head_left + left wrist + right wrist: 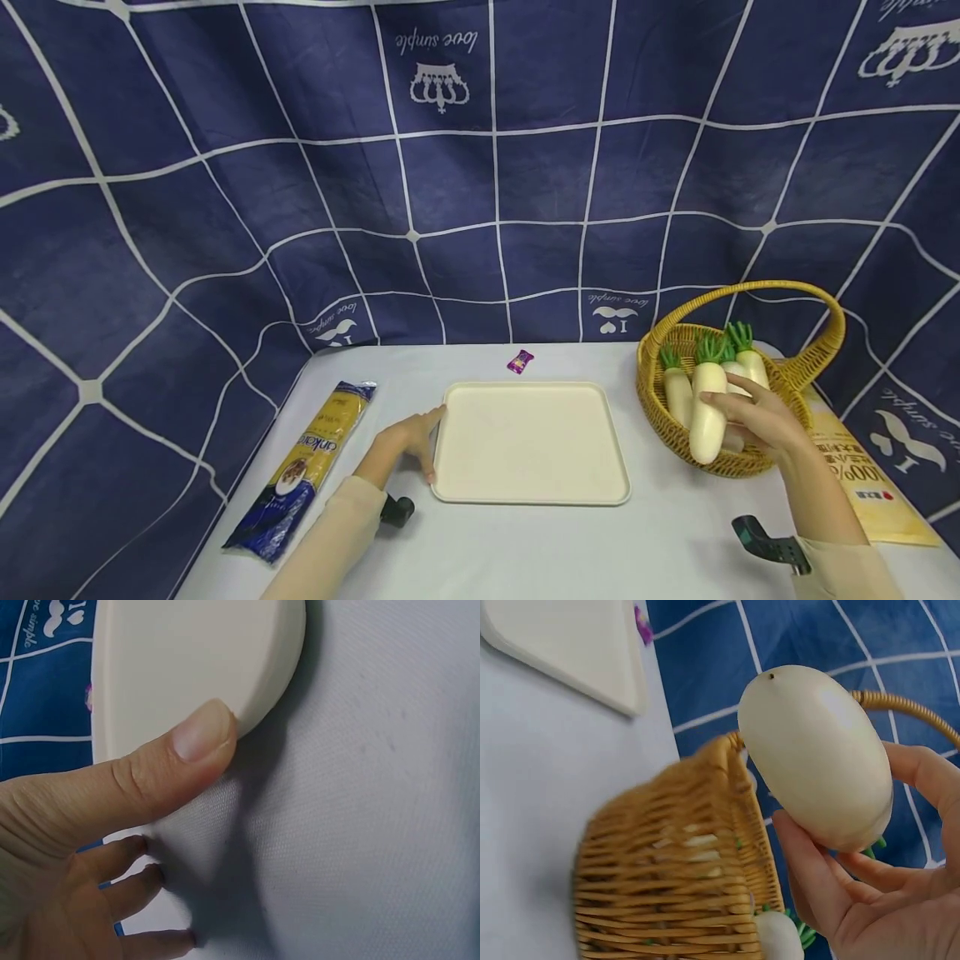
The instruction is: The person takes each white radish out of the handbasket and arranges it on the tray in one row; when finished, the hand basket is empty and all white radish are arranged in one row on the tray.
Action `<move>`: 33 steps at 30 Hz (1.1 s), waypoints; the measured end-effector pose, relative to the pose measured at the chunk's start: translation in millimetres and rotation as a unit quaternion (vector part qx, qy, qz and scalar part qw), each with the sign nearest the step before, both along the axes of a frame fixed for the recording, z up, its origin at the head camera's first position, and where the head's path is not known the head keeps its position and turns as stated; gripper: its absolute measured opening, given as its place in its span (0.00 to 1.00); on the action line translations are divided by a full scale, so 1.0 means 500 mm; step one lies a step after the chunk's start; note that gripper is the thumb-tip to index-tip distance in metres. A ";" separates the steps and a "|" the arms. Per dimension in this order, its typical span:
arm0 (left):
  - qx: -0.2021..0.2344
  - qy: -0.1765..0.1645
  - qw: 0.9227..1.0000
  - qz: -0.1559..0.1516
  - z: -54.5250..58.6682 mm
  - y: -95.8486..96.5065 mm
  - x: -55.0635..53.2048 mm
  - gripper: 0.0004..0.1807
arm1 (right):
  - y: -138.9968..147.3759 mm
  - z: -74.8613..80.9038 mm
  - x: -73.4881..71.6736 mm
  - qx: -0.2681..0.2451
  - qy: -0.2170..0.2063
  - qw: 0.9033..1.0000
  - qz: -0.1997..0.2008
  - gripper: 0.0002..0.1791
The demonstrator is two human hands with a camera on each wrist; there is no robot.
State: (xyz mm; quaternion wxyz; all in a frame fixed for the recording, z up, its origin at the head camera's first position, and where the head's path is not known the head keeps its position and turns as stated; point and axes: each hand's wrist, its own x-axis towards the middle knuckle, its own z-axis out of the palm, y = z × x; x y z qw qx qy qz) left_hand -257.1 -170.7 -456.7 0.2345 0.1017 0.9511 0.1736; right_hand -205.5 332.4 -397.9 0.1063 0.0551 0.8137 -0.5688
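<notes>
My right hand (pixel 761 417) grips a white radish (pixel 708 412) with green leaf stubs, holding it over the wicker basket (pixel 651 392). In the right wrist view the radish (pixel 814 754) lies between thumb and fingers, its blunt end towards the camera. Several more white radishes (pixel 677 398) stand in the basket, leaves up. My left hand (pixel 411 437) is at the left edge of a cream tray (pixel 532 442), fingers spread. In the left wrist view the thumb (pixel 202 735) rests against the tray's rim near its rounded corner, and the other fingertips reach down beside it.
A blue and yellow pasta packet (pixel 303 471) lies at the left. Behind the tray sits a small purple wrapped sweet (pixel 520 361). A yellow bag (pixel 870 475) lies to the right, partly behind the basket and right arm. A blue checked cloth (pixel 540 183) hangs behind the white table.
</notes>
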 end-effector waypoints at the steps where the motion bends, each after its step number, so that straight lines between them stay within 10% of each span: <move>1: -0.001 0.000 1.000 0.001 0.000 0.000 0.000 0.70 | -0.004 -0.003 0.006 -0.011 0.002 1.000 0.001 0.49; 18: 0.003 0.007 1.000 0.007 -0.004 0.000 0.000 0.70 | -0.112 -0.050 0.082 -0.079 0.047 0.996 0.011 0.47; 33: 0.004 0.009 1.000 0.003 -0.004 0.001 0.002 0.69 | -0.239 -0.095 0.040 -0.164 0.024 0.985 0.050 0.45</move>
